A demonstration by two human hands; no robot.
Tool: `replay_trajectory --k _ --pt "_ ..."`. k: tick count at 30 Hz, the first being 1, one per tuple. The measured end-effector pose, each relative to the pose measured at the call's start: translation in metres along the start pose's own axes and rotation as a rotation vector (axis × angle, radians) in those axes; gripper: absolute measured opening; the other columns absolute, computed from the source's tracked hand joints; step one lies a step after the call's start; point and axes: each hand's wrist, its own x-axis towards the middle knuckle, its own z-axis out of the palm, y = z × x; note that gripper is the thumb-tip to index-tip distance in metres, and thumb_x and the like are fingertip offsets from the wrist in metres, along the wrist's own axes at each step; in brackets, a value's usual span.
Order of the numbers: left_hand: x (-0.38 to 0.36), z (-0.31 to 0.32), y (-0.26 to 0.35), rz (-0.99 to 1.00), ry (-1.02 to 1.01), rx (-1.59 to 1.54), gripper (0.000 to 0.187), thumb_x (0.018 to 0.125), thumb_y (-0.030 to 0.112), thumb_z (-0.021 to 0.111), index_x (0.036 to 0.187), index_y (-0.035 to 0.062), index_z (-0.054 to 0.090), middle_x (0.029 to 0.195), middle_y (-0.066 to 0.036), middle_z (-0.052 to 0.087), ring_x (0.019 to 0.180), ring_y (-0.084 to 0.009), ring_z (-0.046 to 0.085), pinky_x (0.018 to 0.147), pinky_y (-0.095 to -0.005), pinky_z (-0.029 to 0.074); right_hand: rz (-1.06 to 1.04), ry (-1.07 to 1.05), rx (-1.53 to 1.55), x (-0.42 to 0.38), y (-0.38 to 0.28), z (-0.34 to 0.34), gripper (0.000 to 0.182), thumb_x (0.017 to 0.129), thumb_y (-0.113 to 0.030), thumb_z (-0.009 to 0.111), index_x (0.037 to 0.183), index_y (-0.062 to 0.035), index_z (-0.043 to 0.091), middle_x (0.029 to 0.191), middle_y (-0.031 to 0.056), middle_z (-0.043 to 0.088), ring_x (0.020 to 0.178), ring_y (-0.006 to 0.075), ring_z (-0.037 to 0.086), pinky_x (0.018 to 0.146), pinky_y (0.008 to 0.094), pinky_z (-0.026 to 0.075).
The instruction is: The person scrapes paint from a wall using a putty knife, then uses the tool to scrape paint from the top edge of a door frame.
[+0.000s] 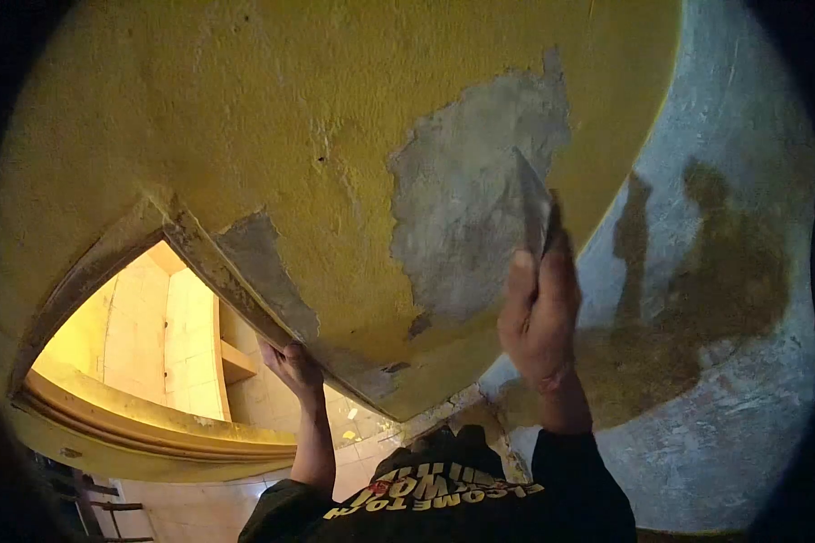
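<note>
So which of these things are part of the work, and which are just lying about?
Part of the work, it seems:
- flat blade, in the right hand
- bare grey patch in the yellow wall
- opening's frame, with the left hand at its edge

Apparently just there:
- dark rungs, lower left
- ledge beyond the opening

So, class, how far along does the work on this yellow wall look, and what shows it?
It looks partly done: a large grey patch and a smaller patch beside the opening's frame have lost their yellow. In hand: a flat blade in the right hand, at the large patch, while the left hand is at the frame's edge. Probably left: the yellow coating around both.
</note>
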Motion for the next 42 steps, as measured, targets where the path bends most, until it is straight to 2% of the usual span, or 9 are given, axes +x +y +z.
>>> replay_trajectory --k 2,6,8,18,20,22,28,35,42 --pt "0.0 0.001 -0.002 -0.014 -0.014 0.018 0.09 0.074 0.075 0.043 0.115 -0.0062 0.044 0.102 -0.012 0.05 0.096 -0.0203 0.047 0.083 -0.0344 0.038 -0.402 0.303 -0.466 0.022 -0.008 -0.01 0.045 0.087 -0.004 0.05 0.13 -0.0039 0.041 0.082 0.0116 0.05 0.066 0.0219 0.055 0.054 0.0309 0.044" --pt "-0.004 -0.005 -0.012 -0.028 -0.025 -0.01 0.093 0.073 0.076 0.044 0.116 -0.0066 0.043 0.103 -0.013 0.05 0.095 -0.0214 0.047 0.084 -0.0353 0.037 -0.426 0.242 -0.735 0.038 -0.017 -0.003 0.06 0.082 -0.002 0.055 0.138 -0.0126 0.033 0.089 0.0136 0.047 0.067 0.0276 0.055 0.057 0.0365 0.047" --pt "0.0 -0.004 -0.01 0.001 -0.012 0.012 0.092 0.073 0.075 0.044 0.115 -0.0067 0.044 0.103 -0.013 0.05 0.096 -0.0222 0.047 0.084 -0.0358 0.037 -0.243 0.12 -0.683 0.036 -0.022 0.005 0.06 0.082 -0.003 0.056 0.136 -0.0178 0.036 0.084 0.0137 0.047 0.067 0.0279 0.055 0.056 0.0387 0.048" --pt "-0.009 -0.01 -0.028 -0.047 0.038 -0.015 0.091 0.075 0.074 0.042 0.118 -0.0066 0.043 0.106 -0.016 0.05 0.099 -0.0246 0.048 0.083 -0.0386 0.038 -0.095 0.055 -0.358 0.037 -0.02 0.007 0.059 0.084 -0.001 0.052 0.138 -0.0175 0.034 0.078 0.0139 0.052 0.065 0.0302 0.055 0.059 0.037 0.048" --pt "-0.008 -0.012 -0.033 -0.049 0.002 -0.02 0.089 0.077 0.073 0.04 0.117 -0.0067 0.044 0.105 -0.016 0.05 0.098 -0.0248 0.048 0.082 -0.0388 0.038 -0.184 0.034 -0.372 0.052 -0.028 0.001 0.057 0.085 -0.002 0.053 0.137 -0.0166 0.035 0.079 0.0146 0.054 0.066 0.0283 0.055 0.061 0.0357 0.047" --pt "-0.007 -0.024 -0.039 -0.008 -0.076 0.19 0.071 0.086 0.056 0.042 0.125 -0.0044 0.041 0.118 -0.017 0.048 0.105 -0.0271 0.047 0.089 -0.0417 0.037 -0.141 0.028 -0.356 0.05 -0.031 0.001 0.055 0.085 -0.003 0.054 0.136 -0.0159 0.037 0.078 0.0141 0.054 0.066 0.0274 0.055 0.062 0.0358 0.047" --pt "-0.01 -0.018 -0.044 -0.05 -0.023 -0.066 0.069 0.088 0.054 0.038 0.12 -0.0068 0.044 0.117 -0.017 0.048 0.105 -0.0277 0.046 0.09 -0.0404 0.037 -0.113 0.031 -0.337 0.05 -0.031 -0.003 0.048 0.086 -0.004 0.054 0.132 -0.0138 0.044 0.074 0.0115 0.052 0.062 0.0219 0.049 0.058 0.0321 0.044" --pt "-0.006 -0.019 -0.039 0.034 -0.059 -0.005 0.076 0.085 0.058 0.04 0.125 -0.0062 0.039 0.123 -0.019 0.045 0.11 -0.0276 0.044 0.091 -0.0424 0.036 -0.182 0.045 -0.296 0.059 -0.043 -0.004 0.048 0.085 -0.002 0.055 0.131 -0.0134 0.045 0.066 0.0058 0.043 0.058 0.0126 0.039 0.053 0.0232 0.036" --pt "-0.005 -0.008 -0.03 -0.035 -0.021 -0.034 0.082 0.082 0.065 0.041 0.123 -0.0058 0.041 0.117 -0.017 0.047 0.104 -0.0261 0.045 0.087 -0.039 0.037 -0.258 0.123 -0.248 0.057 -0.032 0.005 0.049 0.085 -0.004 0.055 0.131 -0.0136 0.045 0.063 0.0042 0.038 0.055 0.0127 0.036 0.051 0.0248 0.035"
